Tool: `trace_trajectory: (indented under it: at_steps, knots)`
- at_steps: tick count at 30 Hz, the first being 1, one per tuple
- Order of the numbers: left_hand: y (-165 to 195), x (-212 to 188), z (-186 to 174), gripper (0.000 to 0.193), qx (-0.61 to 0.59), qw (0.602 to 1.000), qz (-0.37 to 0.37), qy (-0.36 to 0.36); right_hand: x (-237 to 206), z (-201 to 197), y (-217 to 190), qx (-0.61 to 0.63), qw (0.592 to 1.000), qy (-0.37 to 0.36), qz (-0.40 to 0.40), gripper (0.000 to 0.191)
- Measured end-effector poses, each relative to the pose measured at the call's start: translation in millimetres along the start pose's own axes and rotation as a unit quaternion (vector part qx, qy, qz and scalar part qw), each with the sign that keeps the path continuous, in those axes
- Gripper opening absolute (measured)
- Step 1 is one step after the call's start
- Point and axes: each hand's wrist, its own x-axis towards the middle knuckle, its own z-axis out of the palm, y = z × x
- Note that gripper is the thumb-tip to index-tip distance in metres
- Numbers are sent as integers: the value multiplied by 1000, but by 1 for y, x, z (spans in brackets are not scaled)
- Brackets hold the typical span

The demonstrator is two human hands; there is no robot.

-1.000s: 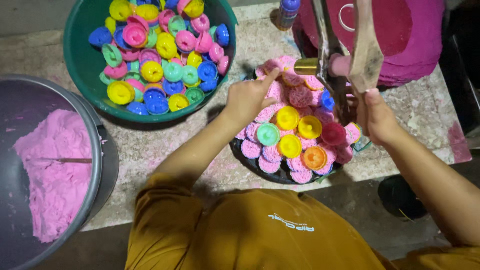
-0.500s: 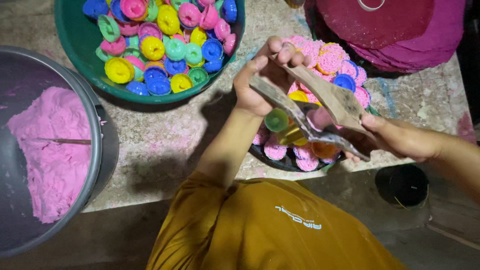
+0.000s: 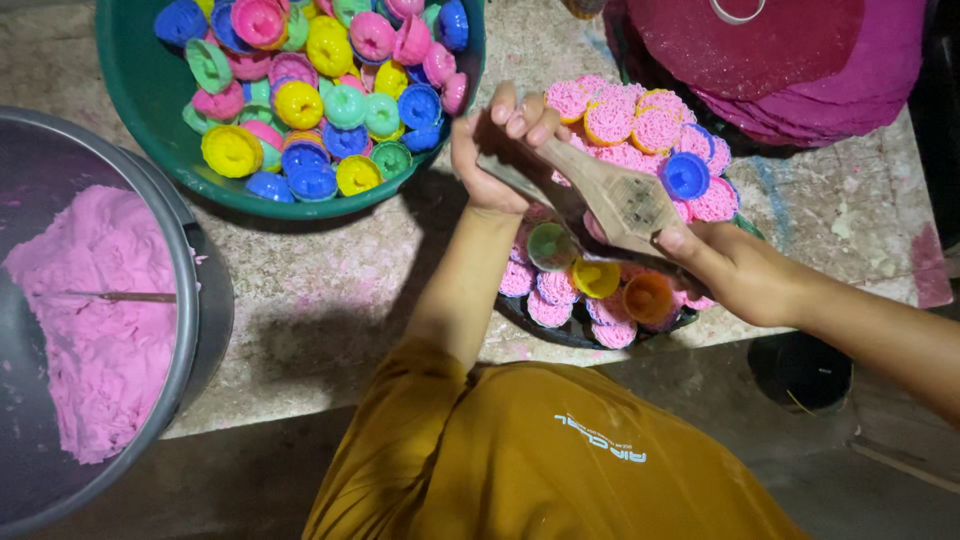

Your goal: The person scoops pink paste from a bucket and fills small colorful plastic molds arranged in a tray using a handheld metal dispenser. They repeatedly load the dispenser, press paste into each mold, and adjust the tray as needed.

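So both hands are on the same tool here, a flat wooden paddle-like press [image 3: 610,195] with a diamond-shaped widening near the middle, lying diagonally across the centre-right of the frame. The left hand [image 3: 495,150] is curled shut around its upper-left end, fingertips folded over the top. The right hand [image 3: 735,270] grips the lower-right end, thumb pressed on the wood just below the diamond part. The press sits over a dark round tray [image 3: 560,330] piled with pink ridged moulded cakes [image 3: 620,125], flower-ish in shape. Mixed in are a few small plastic cup moulds: a blue one [image 3: 686,175] on the right side of the pile, plus a green [image 3: 550,245], a yellow [image 3: 596,277] and an orange one [image 3: 648,297] along the lower edge, just beneath the press. I can't tell if the wood actually touches the cakes.

Upper left of the frame there's a big green plastic basin [image 3: 140,90] heaped with more little moulds [image 3: 320,90] in pink, yellow, blue and green. Far left is a grey metal tub [image 3: 190,300] of pink powdery dough [image 3: 100,320] with a thin stick lying in it. Top right has a stack of dark magenta round sheets [image 3: 800,60]. Everything rests on a speckled stone counter [image 3: 330,300], and the person's mustard-yellow shirt [image 3: 560,460] fills the bottom.
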Motion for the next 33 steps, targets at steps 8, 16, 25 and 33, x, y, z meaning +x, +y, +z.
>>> trace_trajectory:
  at_steps: [8, 16, 25, 33]
  knots:
    - [25, 3, 8, 28, 38, 999, -24, 7, 9, 19, -8, 38, 999, -20, -32, 77]
    - [3, 8, -4, 23, 27, 999, -15, 34, 9, 2, 0, -12, 1000, 14, -10, 76]
    - [13, 8, 5, 26, 34, 999, -36, 23, 11, 20, 4, 26, 998, 31, -57, 69]
    - [9, 19, 0, 22, 78, 996, -25, 33, 9, 10, 6, 28, 996, 60, -68, 70]
